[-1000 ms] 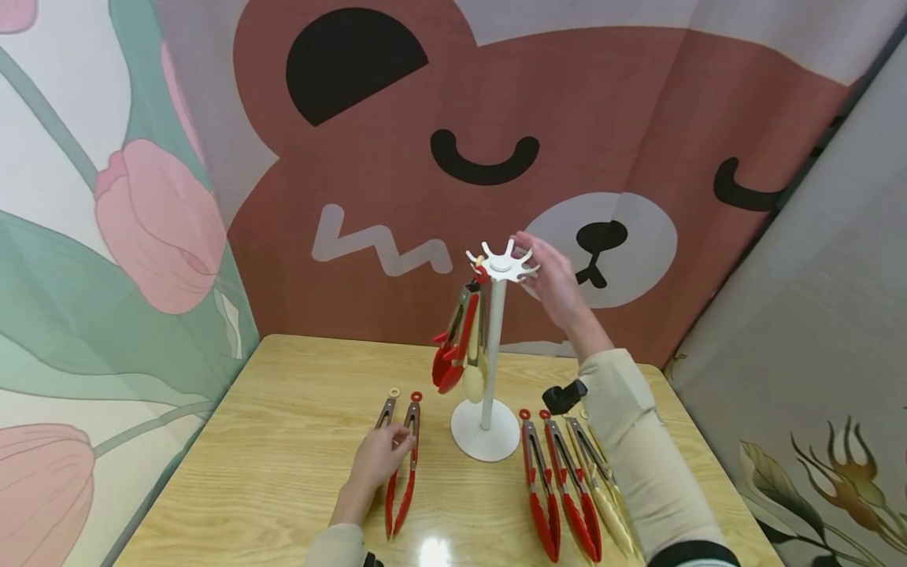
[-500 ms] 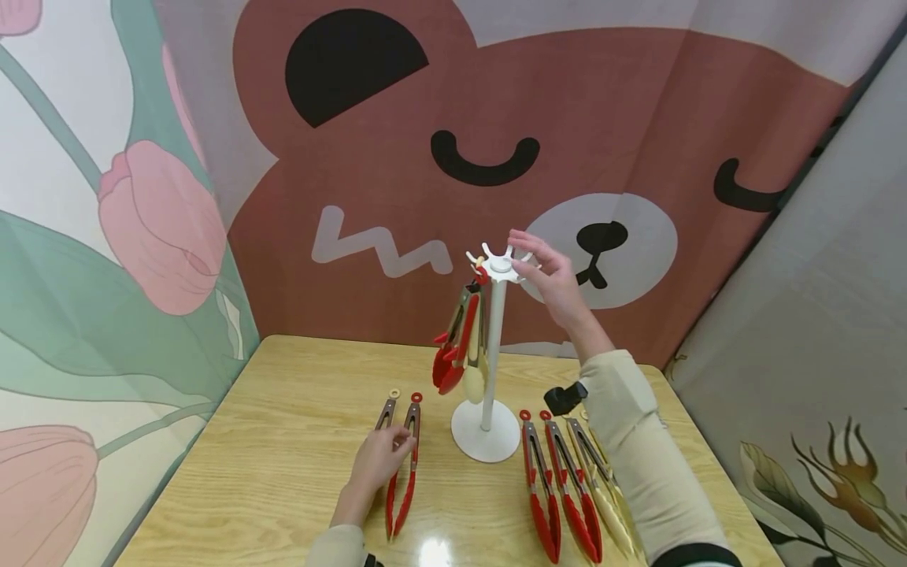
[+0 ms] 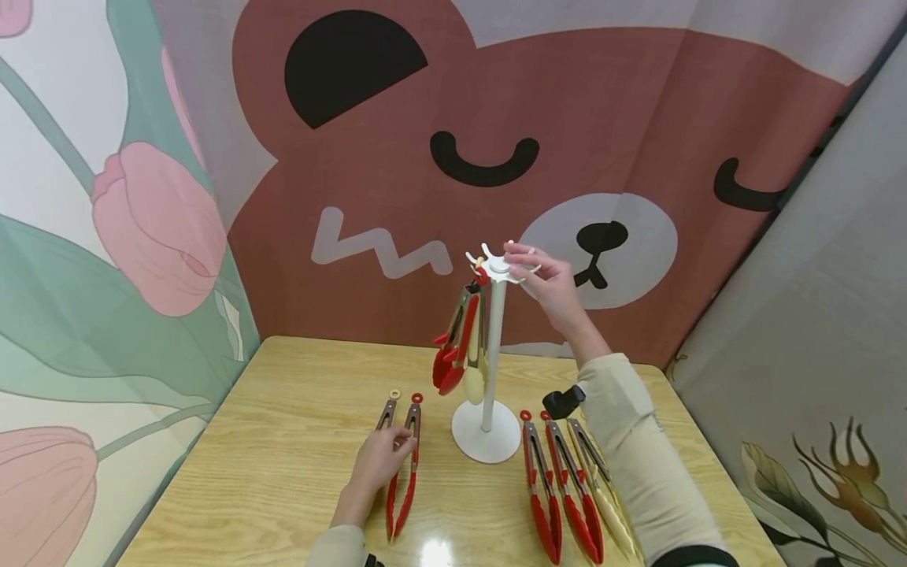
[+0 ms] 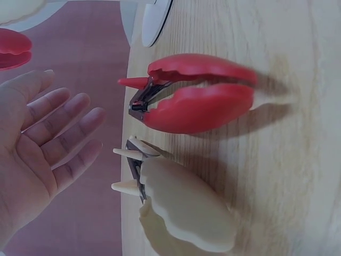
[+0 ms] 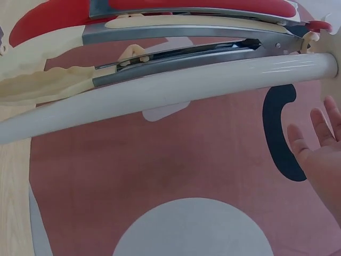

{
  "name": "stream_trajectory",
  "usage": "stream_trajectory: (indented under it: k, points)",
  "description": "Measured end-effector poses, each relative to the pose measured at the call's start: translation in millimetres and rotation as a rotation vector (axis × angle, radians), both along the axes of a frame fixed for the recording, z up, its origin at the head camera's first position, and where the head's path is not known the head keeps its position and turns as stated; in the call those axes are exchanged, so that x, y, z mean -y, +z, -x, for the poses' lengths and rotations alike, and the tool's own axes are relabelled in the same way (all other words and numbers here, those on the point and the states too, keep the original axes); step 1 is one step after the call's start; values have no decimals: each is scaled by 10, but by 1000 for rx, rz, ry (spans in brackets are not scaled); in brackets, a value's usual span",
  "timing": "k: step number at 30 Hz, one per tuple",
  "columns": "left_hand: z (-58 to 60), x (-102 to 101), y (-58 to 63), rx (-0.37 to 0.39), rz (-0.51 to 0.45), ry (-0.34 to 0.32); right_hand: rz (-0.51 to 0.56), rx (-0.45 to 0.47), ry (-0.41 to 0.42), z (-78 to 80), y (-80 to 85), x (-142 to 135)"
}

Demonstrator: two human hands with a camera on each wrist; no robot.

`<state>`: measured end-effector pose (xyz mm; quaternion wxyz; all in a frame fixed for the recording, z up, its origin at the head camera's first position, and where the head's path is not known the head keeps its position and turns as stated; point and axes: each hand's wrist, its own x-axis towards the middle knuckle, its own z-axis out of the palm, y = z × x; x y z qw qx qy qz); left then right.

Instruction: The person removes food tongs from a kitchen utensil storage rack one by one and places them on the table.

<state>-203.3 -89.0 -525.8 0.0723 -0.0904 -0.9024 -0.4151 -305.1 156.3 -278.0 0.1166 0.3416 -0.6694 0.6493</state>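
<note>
A white stand (image 3: pixel 494 362) with a ring of hooks on top holds red tongs (image 3: pixel 453 370) and cream tongs (image 5: pixel 160 32) on its left side. My right hand (image 3: pixel 549 287) is at the hook ring (image 3: pixel 499 266), its fingers over the right-hand hooks and lightly bent. In the right wrist view its fingers are spread and hold nothing. My left hand (image 4: pixel 48 128) hovers with loose fingers above two tongs on the table: red tongs (image 4: pixel 197 106) and cream tongs (image 4: pixel 186 202). In the head view it hides most of the cream pair.
Right of the stand lie two red tongs (image 3: pixel 542 488) (image 3: pixel 577 496) and cream tongs (image 3: pixel 609 504), partly under my right sleeve (image 3: pixel 638 441). The stand's round base (image 3: pixel 485 445) sits mid-table (image 3: pixel 283 441). A bear-printed curtain (image 3: pixel 354 197) hangs right behind.
My right hand has shifted slightly left and inward over the hook ring, its fingers now covering the right-hand hooks. The left hand and the tongs have stayed put.
</note>
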Motion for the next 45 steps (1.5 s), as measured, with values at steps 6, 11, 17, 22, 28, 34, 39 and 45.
stream_trajectory:
  k: [6,11,17,22,28,34,39,45]
  points:
    - [20,-11,34,1,20,4,-15,1,-19,0,12,5]
    - [81,-36,133,-49,33,-12,-9,-10,-13,0,3,29]
    - [165,-72,307,-171,22,21,36,0,-9,15,-21,66]
    - [181,-111,424,-170,-3,32,71,-4,-15,14,-38,92]
    - [198,-148,507,-172,-64,53,115,-15,-13,17,-57,110]
    - [237,-199,603,-211,-108,84,141,-24,-11,28,-74,125]
    - [271,-259,715,-228,-182,74,158,-17,-2,24,-73,132]
    - [335,-332,845,-252,-272,49,151,-12,-21,8,-71,130]
